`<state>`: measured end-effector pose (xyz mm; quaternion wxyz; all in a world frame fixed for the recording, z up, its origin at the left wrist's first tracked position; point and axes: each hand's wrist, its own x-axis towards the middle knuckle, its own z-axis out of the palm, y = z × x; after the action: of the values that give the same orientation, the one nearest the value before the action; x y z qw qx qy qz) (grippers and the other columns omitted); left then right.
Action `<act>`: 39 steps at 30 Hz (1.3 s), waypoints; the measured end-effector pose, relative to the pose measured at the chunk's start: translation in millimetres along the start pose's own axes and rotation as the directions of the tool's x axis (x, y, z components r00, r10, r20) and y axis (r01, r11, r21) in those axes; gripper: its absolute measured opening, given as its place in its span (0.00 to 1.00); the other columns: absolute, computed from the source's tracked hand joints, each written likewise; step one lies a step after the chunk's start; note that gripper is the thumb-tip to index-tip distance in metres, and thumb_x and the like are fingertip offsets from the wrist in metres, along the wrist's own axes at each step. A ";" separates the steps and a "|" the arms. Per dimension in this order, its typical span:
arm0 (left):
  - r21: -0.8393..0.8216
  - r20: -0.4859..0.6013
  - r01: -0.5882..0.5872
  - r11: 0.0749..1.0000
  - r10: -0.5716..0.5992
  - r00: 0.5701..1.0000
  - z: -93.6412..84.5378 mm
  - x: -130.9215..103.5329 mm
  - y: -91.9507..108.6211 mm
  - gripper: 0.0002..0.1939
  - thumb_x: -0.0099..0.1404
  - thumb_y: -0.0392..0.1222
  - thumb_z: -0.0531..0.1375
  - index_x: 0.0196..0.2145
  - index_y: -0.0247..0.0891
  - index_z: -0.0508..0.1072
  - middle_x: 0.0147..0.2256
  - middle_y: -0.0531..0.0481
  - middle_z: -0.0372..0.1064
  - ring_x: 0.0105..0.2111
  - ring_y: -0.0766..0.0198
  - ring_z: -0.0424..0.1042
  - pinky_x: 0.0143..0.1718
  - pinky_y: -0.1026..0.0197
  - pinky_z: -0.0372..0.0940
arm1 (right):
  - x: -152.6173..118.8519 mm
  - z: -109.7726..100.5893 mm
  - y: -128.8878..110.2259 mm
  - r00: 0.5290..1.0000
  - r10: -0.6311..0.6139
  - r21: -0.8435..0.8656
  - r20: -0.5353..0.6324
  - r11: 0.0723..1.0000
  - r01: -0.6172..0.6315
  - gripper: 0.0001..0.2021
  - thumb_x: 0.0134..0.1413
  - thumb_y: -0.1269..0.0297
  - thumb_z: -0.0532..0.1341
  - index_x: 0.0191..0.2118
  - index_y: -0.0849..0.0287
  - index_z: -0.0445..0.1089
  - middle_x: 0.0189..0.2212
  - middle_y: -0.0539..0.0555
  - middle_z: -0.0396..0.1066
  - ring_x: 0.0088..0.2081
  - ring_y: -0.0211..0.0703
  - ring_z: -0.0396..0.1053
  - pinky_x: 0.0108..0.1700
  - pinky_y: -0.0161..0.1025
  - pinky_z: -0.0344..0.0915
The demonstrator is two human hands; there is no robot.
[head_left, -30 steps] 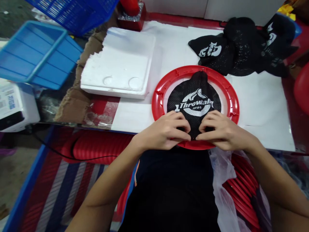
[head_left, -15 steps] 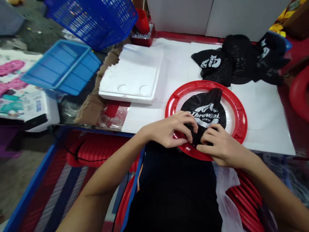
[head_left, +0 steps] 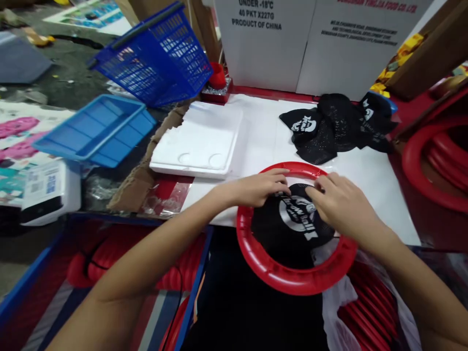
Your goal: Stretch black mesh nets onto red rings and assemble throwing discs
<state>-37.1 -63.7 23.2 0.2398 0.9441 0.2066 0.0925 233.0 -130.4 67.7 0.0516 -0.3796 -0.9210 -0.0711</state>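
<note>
A red plastic ring [head_left: 296,282] lies partly on the white sheet, its near side over my lap. Black mesh fabric [head_left: 281,229] with white lettering spans its inside. My left hand [head_left: 261,189] is at the upper left of the ring, its curled fingers pinching the fabric's edge. Across from it, my right hand [head_left: 340,204] rests over the ring's upper right, thumb and fingers closed on the fabric. Further back on the sheet is a heap of black mesh pieces [head_left: 336,126].
White foam [head_left: 197,141] lies left of the ring, by torn cardboard [head_left: 131,187]. Beyond are a light blue tray [head_left: 98,131] and blue basket [head_left: 157,58]. A white carton [head_left: 270,53] stands behind. Red rings [head_left: 435,161] sit at right, others below the table.
The ring and fabric have come nearer to my body and turned, the lettering now slanting downward. Both hands have moved to the ring's far side. The view has tilted up.
</note>
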 end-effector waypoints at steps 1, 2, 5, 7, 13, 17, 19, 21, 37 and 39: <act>-0.035 0.005 -0.006 0.999 0.007 1.000 -6.0 2.1 -4.7 0.27 0.66 0.20 0.53 0.56 0.39 0.76 0.55 0.42 0.73 0.67 0.53 0.65 0.66 0.49 0.66 | 5.6 10.1 14.1 1.000 0.006 0.024 -0.008 1.000 -0.006 0.10 0.67 0.71 0.59 0.45 0.58 0.78 0.48 0.65 0.74 0.49 0.59 0.70 0.48 0.54 0.69; -0.057 -0.005 0.005 0.998 -0.005 1.000 -10.1 5.6 -6.7 0.25 0.68 0.22 0.53 0.55 0.39 0.76 0.54 0.43 0.74 0.63 0.55 0.69 0.64 0.50 0.67 | 10.4 21.5 25.3 1.000 0.020 0.085 -0.022 0.996 -0.018 0.09 0.69 0.67 0.60 0.47 0.56 0.79 0.56 0.66 0.71 0.55 0.62 0.68 0.53 0.58 0.70; 0.027 -0.084 0.124 0.992 -0.122 0.989 -10.2 19.9 -0.2 0.14 0.75 0.32 0.56 0.53 0.36 0.78 0.50 0.40 0.76 0.53 0.53 0.74 0.58 0.49 0.69 | 21.6 54.0 41.0 0.997 0.058 0.282 -0.046 0.958 -0.043 0.14 0.69 0.65 0.61 0.56 0.51 0.77 0.66 0.63 0.64 0.65 0.62 0.62 0.63 0.65 0.67; 0.170 -0.141 0.219 0.961 -0.196 0.970 -2.5 28.6 6.1 0.12 0.76 0.40 0.59 0.50 0.32 0.79 0.50 0.35 0.74 0.51 0.48 0.74 0.55 0.46 0.70 | 27.3 66.8 42.5 0.998 0.047 0.367 -0.046 0.930 -0.027 0.14 0.69 0.68 0.60 0.55 0.52 0.77 0.67 0.62 0.63 0.66 0.60 0.61 0.65 0.65 0.65; 0.113 -0.220 0.189 0.975 -0.161 0.962 15.8 29.8 -5.1 0.11 0.74 0.42 0.62 0.49 0.35 0.79 0.52 0.37 0.70 0.53 0.49 0.71 0.55 0.49 0.68 | 44.5 57.8 47.7 0.999 -0.011 0.576 -0.053 0.817 0.039 0.07 0.69 0.69 0.59 0.41 0.55 0.75 0.62 0.61 0.68 0.64 0.57 0.64 0.66 0.64 0.64; -0.097 -0.290 0.228 0.969 -0.247 0.925 13.3 24.4 -11.5 0.05 0.74 0.41 0.62 0.43 0.37 0.75 0.40 0.45 0.72 0.41 0.56 0.72 0.46 0.54 0.68 | 60.0 45.6 55.3 0.999 -0.016 0.680 0.028 0.733 -0.008 0.05 0.68 0.62 0.62 0.44 0.54 0.74 0.61 0.61 0.68 0.66 0.58 0.63 0.67 0.62 0.63; -0.157 -0.321 0.253 0.955 -0.291 0.901 11.8 23.5 -9.9 0.04 0.73 0.39 0.63 0.40 0.37 0.72 0.36 0.49 0.72 0.37 0.58 0.72 0.42 0.56 0.66 | 67.3 44.5 58.2 0.996 -0.012 0.698 0.085 0.714 -0.051 0.08 0.68 0.58 0.62 0.47 0.53 0.76 0.65 0.62 0.66 0.69 0.61 0.60 0.70 0.64 0.59; -0.260 -0.365 0.231 0.938 -0.317 0.876 11.0 23.0 -7.8 0.05 0.71 0.36 0.65 0.40 0.38 0.71 0.37 0.50 0.74 0.37 0.60 0.73 0.42 0.57 0.66 | 73.2 46.1 60.0 0.993 -0.029 0.733 0.111 0.677 -0.062 0.09 0.69 0.57 0.61 0.45 0.53 0.77 0.64 0.61 0.67 0.68 0.60 0.62 0.69 0.63 0.60; -0.520 -0.437 0.230 0.822 -0.488 0.756 11.2 27.2 -10.5 0.04 0.68 0.32 0.65 0.39 0.38 0.80 0.36 0.51 0.81 0.37 0.63 0.78 0.40 0.61 0.69 | 86.1 69.0 64.8 0.964 0.184 0.912 0.192 0.329 -0.244 0.07 0.60 0.60 0.65 0.33 0.55 0.78 0.53 0.54 0.80 0.55 0.52 0.76 0.61 0.52 0.66; -0.509 -0.440 0.235 0.828 -0.485 0.756 11.5 27.4 -11.1 0.04 0.68 0.31 0.65 0.38 0.37 0.80 0.36 0.51 0.81 0.37 0.64 0.78 0.41 0.61 0.69 | 87.2 68.5 64.3 0.966 0.188 0.905 0.176 0.354 -0.234 0.07 0.61 0.60 0.65 0.33 0.55 0.78 0.52 0.55 0.80 0.53 0.51 0.76 0.60 0.51 0.67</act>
<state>-13.2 -47.6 9.8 0.3818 0.7413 0.4238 0.3538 214.0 -13.3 19.1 0.2426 -0.4035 -0.7492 0.4659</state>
